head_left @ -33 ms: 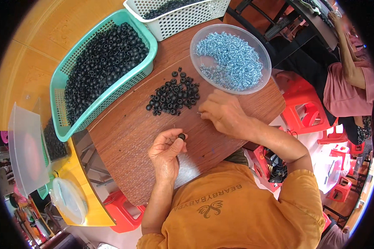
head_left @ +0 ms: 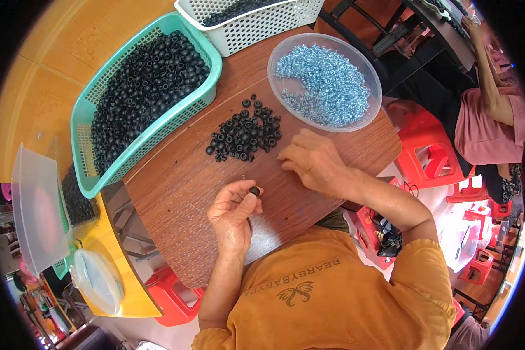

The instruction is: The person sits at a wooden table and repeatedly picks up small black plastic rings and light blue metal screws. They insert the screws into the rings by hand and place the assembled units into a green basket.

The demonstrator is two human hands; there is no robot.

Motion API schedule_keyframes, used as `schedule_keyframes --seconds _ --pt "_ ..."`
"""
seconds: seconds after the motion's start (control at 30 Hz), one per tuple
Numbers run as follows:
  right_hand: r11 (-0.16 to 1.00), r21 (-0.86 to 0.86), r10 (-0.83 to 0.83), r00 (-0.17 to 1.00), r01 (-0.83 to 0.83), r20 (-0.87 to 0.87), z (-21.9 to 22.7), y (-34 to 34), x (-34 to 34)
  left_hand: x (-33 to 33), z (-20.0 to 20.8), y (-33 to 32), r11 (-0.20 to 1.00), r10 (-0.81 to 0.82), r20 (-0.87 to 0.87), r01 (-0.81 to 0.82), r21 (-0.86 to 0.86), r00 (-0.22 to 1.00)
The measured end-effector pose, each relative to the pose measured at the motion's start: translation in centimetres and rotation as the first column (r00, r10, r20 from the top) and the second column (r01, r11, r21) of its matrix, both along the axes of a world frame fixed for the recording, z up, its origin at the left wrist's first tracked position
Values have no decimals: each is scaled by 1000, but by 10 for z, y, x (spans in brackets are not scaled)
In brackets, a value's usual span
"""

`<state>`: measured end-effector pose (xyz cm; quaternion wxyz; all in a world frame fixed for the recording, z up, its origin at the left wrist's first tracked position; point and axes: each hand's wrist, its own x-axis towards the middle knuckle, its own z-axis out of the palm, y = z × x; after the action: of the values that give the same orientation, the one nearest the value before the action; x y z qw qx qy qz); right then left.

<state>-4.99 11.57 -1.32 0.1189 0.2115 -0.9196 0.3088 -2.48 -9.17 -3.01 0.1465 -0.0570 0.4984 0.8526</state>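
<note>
My left hand (head_left: pixel 233 214) is closed above the table's near part, pinching a small round black cap-like piece (head_left: pixel 254 191) between thumb and fingertips. My right hand (head_left: pixel 314 158) hovers low over the wooden table (head_left: pixel 175 216), fingers drawn together; whatever lies in its fingertips is too small to make out. Just beyond both hands lies a loose pile of small black hollow pieces (head_left: pixel 245 133). A clear round tub (head_left: pixel 281 111) behind my right hand holds many tiny, shiny pale-blue coil-like pieces (head_left: pixel 332 84). One tiny piece (head_left: pixel 243 176) rests on the table beside my left fingertips.
A turquoise basket (head_left: pixel 213 87) full of black pieces stands at the far left. Behind it is a white perforated basket (head_left: pixel 245 36) with more. Red stools (head_left: pixel 420 143) stand to the right, where another person (head_left: pixel 487 125) sits. A translucent container (head_left: pixel 38 210) is at left.
My right fingers have shifted slightly, and the tiny shiny bit seen at their tips no longer shows clearly. My left hand keeps its pinch on the black piece.
</note>
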Motion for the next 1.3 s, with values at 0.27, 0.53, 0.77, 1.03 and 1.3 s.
schedule_keyframes --seconds 0.27,0.53,0.77,1.03,1.3 --pt "998 14 -67 993 69 -96 -13 -15 3 -11 16 -28 950 107 87 -128 284 990" --pt "994 32 -101 984 107 -148 -18 -18 -2 -46 3 -45 941 313 25 -314 126 949" --pt "991 77 -90 972 109 -218 -8 -23 0 -53 3 -35 929 365 -1 -364 70 931" --pt "997 -50 45 972 -58 -229 0 -80 -8 -51 -7 -47 902 372 17 -366 231 928" --pt "988 38 157 947 -152 -280 -23 -125 -33 -52 -6 -59 851 486 21 -478 218 874"
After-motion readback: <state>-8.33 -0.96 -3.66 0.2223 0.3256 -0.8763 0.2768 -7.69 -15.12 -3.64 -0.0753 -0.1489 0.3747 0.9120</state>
